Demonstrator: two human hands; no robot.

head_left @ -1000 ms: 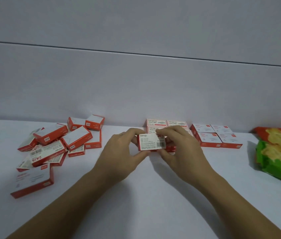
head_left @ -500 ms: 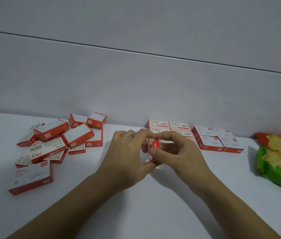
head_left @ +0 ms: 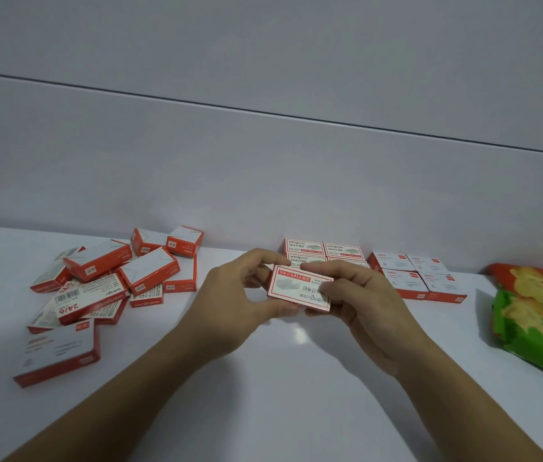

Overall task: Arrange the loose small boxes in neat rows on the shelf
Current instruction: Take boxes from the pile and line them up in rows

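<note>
Two hands meet over the middle of the white shelf [head_left: 280,395]; going left to right, a loose heap of red-and-white staple boxes [head_left: 106,281] lies jumbled at the far left, some tilted on one another, one larger box [head_left: 58,353] lying flat and apart at the near edge of the heap; the left hand [head_left: 230,305] comes next, thumb underneath and fingers curled over the top, pinching the left end of a single staple box [head_left: 300,287]; that box is lifted clear of the shelf, its printed face up and its lettering upside down (the brand word reads inverted); the right hand [head_left: 360,305] grips its right end, forefinger along the far edge, the other fingers wrapped beneath; just behind the held box, against the back wall [head_left: 263,161], a neat block of staple boxes [head_left: 325,251] lies flat in rows; just beside it to the right sits a second tidy block of four white-topped boxes [head_left: 418,278]; at the far right edge, well apart, lie snack packets [head_left: 540,315], orange and green, overlapping.
</note>
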